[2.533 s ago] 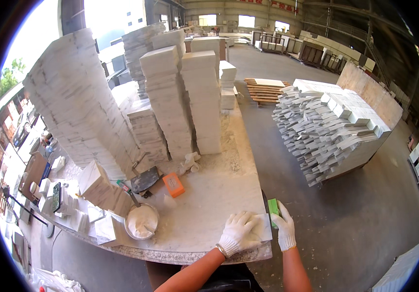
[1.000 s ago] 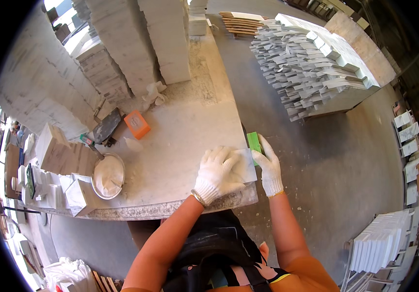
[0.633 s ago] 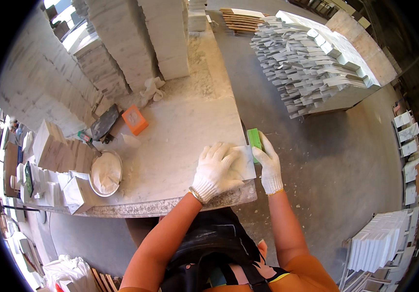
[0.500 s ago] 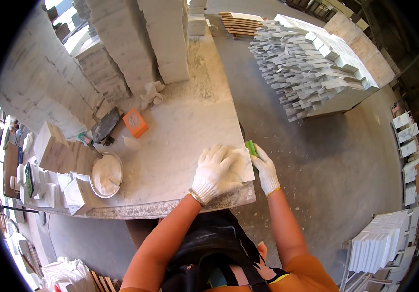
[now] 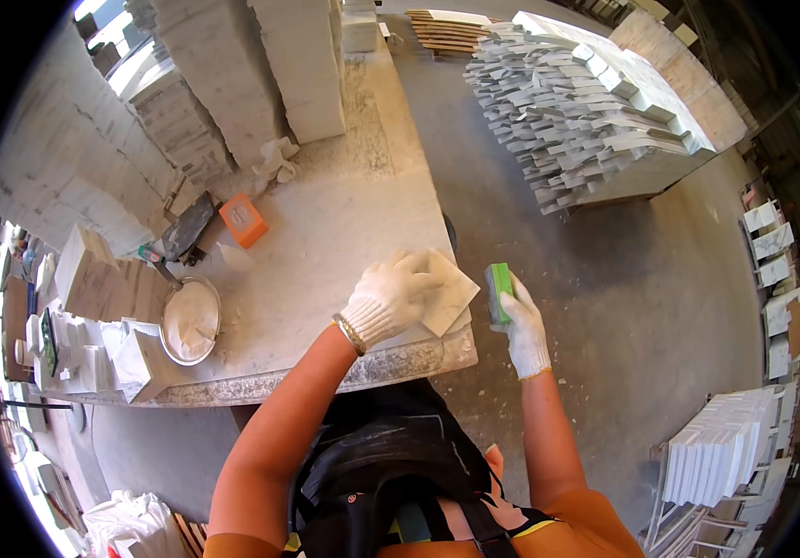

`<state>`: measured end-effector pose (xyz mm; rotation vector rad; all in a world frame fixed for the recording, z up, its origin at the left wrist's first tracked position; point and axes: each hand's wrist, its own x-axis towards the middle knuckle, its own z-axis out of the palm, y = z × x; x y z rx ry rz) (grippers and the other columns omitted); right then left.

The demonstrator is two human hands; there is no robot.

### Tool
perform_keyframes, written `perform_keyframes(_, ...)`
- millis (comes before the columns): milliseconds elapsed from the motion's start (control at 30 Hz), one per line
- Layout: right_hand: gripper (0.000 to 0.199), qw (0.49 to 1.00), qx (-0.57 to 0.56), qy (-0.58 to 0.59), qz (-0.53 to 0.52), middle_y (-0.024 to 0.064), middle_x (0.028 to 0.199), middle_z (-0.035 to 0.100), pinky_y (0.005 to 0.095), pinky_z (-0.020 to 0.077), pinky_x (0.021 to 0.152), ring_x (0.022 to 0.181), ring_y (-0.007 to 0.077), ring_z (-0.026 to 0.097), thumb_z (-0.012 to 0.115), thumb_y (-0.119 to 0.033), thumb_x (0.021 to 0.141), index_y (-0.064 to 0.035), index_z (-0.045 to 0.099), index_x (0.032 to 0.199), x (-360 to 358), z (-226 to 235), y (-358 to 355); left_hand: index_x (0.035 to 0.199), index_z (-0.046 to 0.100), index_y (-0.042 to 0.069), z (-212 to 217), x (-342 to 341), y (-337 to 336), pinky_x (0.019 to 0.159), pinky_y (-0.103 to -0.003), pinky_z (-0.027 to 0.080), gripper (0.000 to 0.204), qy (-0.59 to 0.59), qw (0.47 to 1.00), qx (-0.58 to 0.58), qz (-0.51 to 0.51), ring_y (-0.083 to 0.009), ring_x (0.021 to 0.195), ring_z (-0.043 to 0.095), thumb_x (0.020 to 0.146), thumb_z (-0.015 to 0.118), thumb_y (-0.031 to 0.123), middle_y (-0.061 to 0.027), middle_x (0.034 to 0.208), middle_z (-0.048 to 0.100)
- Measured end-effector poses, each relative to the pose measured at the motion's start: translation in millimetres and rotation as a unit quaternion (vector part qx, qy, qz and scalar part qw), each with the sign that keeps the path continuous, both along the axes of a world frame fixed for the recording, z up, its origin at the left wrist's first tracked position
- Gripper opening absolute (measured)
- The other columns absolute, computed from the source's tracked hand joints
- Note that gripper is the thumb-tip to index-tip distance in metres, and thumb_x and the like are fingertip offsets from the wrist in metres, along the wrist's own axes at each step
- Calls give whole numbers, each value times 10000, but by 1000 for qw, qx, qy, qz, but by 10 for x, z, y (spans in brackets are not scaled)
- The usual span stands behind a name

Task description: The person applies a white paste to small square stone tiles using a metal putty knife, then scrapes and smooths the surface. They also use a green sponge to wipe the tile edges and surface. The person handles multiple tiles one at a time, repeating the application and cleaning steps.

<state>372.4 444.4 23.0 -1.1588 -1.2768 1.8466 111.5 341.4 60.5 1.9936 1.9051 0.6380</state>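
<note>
The left hand [image 5: 389, 296], in a white knit glove, lies palm down on a small square tile [image 5: 448, 294] of pale veined stone, its fingers spread flat and pressing rather than closed around it. The tile sits at the near right corner of the surface [image 5: 344, 232], a thick slab of mottled grey-white marble with a rough, chipped front edge; one corner of the tile juts past that edge.

The right hand [image 5: 521, 321], also gloved, is just beside the tile, off the edge of the surface, with its fingers clamped on a green block [image 5: 499, 289], rectangular and sponge-like, held upright against the tile's side.

Farther left on the surface stand a round metal bowl [image 5: 191, 321] of white paste, an orange block [image 5: 243, 219] and a dark flat tool [image 5: 186, 228]. Tall stacks [image 5: 233, 84] of white cut slabs rise at the back, and boxy stone pieces [image 5: 102, 284] crowd the left end. Across the concrete floor [image 5: 623, 307], a pallet of tiles [image 5: 595, 112] is piled in ragged, stepped layers.
</note>
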Motion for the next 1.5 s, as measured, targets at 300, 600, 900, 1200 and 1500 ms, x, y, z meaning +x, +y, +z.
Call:
perform_keyframes(300, 691, 999, 26, 10, 47, 54, 1415, 585, 296, 486, 908, 1163, 126, 577, 682, -275, 923, -29, 468, 1532, -94, 192, 111, 1251, 617, 103, -75, 556, -51, 1000, -497, 414, 729, 39, 985, 126, 110, -384, 1249, 498, 610, 834, 373, -192, 1333, 532)
perform_keyframes(600, 739, 994, 58, -1, 92, 80, 1447, 563, 301, 440, 1045, 1276, 163, 536, 722, -231, 883, -4, 454, 1533, -168, 88, -90, 1225, 646, 117, -80, 319, -91, 1106, -524, 382, 672, -23, 990, 139, -13, -405, 1354, 471, 597, 816, 288, -182, 1459, 500)
perform_keyframes(900, 753, 989, 117, -18, 93, 85, 1438, 569, 302, 445, 1040, 1270, 161, 538, 749, -237, 881, 11, 453, 1528, -176, 331, -235, 1252, 644, 121, -147, 325, -112, 1123, -528, 377, 696, -31, 987, 157, -1, -396, 1360, 477, 593, 812, 270, -183, 1464, 503)
perform_keyframes(1200, 717, 993, 78, -28, 86, 104, 1464, 560, 314, 421, 1088, 1298, 172, 535, 745, -218, 895, 19, 470, 1514, -168, 304, -207, 1262, 646, 126, -97, 306, -117, 1123, -531, 378, 702, -55, 990, 125, -16, -405, 1351, 483, 591, 802, 263, -194, 1439, 517)
perform_keyframes(1500, 711, 993, 79, -25, 82, 100, 1454, 568, 317, 439, 1064, 1288, 167, 538, 730, -218, 884, 5, 483, 1511, -230, 188, -124, 1262, 644, 117, -120, 318, -117, 1116, -519, 388, 718, -43, 991, 127, -5, -404, 1358, 472, 581, 813, 269, -194, 1447, 512)
